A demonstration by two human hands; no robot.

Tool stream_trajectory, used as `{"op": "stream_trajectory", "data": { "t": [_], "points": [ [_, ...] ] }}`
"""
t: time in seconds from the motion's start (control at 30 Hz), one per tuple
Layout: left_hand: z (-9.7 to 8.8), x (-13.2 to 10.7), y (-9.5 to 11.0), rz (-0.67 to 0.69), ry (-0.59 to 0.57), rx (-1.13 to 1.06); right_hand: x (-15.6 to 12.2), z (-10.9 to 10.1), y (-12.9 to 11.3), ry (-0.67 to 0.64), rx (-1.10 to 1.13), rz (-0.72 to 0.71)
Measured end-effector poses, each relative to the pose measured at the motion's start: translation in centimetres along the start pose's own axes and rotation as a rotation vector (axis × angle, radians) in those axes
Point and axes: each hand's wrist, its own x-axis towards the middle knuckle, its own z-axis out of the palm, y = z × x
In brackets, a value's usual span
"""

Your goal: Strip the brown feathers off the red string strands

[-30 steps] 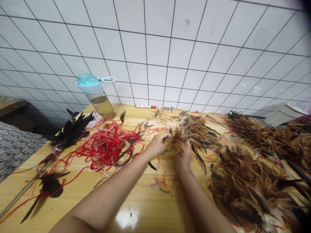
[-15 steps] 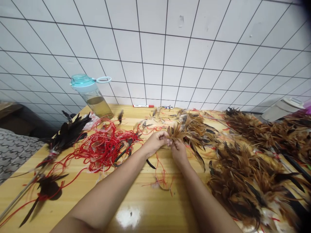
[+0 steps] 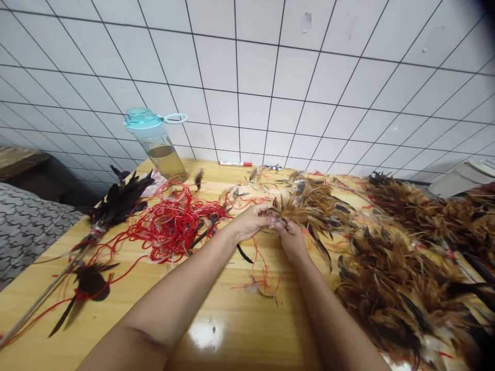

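My left hand (image 3: 253, 221) and my right hand (image 3: 292, 240) meet at the base of a bunch of brown and black rooster feathers (image 3: 309, 208), pinching it between their fingers. The fingers hide the bunch's base. Beyond my left hand lies a tangle of red string (image 3: 174, 224), with black scissors (image 3: 199, 238) partly under it. Large piles of brown feathers (image 3: 398, 293) spread to the right of my right hand.
A wooden table (image 3: 228, 355) meets a white tiled wall (image 3: 251, 98). A water bottle (image 3: 160, 144) and a red marker (image 3: 234, 163) stand at the back. Black feather bundles (image 3: 118, 203) on sticks lie left, beside grey patterned cloth (image 3: 27, 232).
The whole scene sits slightly higher in the view. My hands have drawn closer together at the feather bunch's base and still hold it.
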Motion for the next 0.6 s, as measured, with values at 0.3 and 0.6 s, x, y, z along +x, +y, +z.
{"op": "stream_trajectory", "data": {
  "t": [0.3,0.6],
  "points": [
    [-1.0,-0.4,0.5,-0.064,-0.146,0.027,-0.4,-0.5,-1.1,-0.289,0.032,-0.08],
    [-1.4,-0.8,1.0,-0.128,-0.213,0.165,-0.3,-0.9,-0.7,-0.428,-0.084,-0.102]
  ]
}}
